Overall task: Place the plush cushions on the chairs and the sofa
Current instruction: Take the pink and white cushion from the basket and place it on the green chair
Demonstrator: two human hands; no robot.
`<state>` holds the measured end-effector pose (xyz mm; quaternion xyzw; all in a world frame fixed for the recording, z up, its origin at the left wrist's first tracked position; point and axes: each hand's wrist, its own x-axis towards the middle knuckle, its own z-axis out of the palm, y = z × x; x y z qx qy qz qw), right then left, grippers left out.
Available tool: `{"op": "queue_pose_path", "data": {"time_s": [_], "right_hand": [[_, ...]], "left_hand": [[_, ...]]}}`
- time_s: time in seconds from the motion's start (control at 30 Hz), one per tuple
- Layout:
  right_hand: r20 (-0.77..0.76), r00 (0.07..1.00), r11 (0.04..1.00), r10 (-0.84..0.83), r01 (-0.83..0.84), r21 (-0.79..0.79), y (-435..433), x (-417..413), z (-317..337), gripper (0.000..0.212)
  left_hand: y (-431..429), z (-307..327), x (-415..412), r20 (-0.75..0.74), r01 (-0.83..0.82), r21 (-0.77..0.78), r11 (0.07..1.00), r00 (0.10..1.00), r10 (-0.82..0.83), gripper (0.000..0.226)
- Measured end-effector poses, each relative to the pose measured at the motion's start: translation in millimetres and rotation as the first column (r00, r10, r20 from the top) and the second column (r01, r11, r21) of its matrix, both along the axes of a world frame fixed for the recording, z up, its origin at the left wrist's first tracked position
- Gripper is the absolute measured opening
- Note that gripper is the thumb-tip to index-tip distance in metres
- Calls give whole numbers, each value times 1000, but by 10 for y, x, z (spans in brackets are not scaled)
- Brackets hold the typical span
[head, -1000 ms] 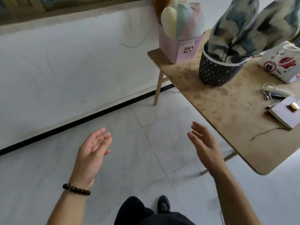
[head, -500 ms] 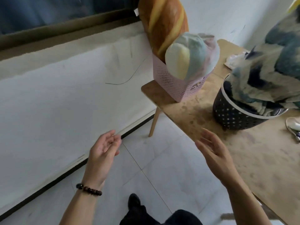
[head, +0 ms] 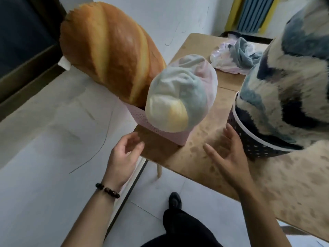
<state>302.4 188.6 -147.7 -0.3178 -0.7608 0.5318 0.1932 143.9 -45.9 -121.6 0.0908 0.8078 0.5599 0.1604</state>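
Observation:
A long bread-shaped plush cushion (head: 110,61) and a pastel cushion wrapped in clear plastic (head: 181,97) stand upright in a pink perforated basket (head: 170,133) on the corner of a wooden table (head: 201,157). A blue, cream and dark furry cushion (head: 292,82) fills a black dotted basket (head: 256,147) to the right. My left hand (head: 124,155) is open just left of the pink basket, at the table corner. My right hand (head: 229,154) is open over the table between the two baskets, fingers close to the black basket. Neither hand touches a cushion.
A crumpled plastic bag with grey cloth (head: 235,57) lies at the table's far side. A white wall (head: 44,139) runs along the left with a dark window (head: 23,38) above. My foot (head: 175,200) stands on the tiled floor by the table leg (head: 159,171).
The view has closed in on the table and risen. Both hands have moved forward and up, from over the floor to either side of the pink basket.

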Motion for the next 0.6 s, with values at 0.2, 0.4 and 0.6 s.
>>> {"op": "queue_pose_path", "data": {"time_s": [0.2,0.4,0.6], "right_hand": [[59,988,948,140,-151,279,65,-1230,164,163],[-9,997,989,-74,75,131,143,-1693,15,126],[-120,884,889,-452,435,-141,-76,-1652,87,100]], "left_hand": [[441,-26,-1068,-103,213,-178,961,967,-233,33],[601,-709,-1714,-340,423,-623,657,611,-715,42],[671,-880,-1963,-443,418,-679,604,422,-791,39]]}}
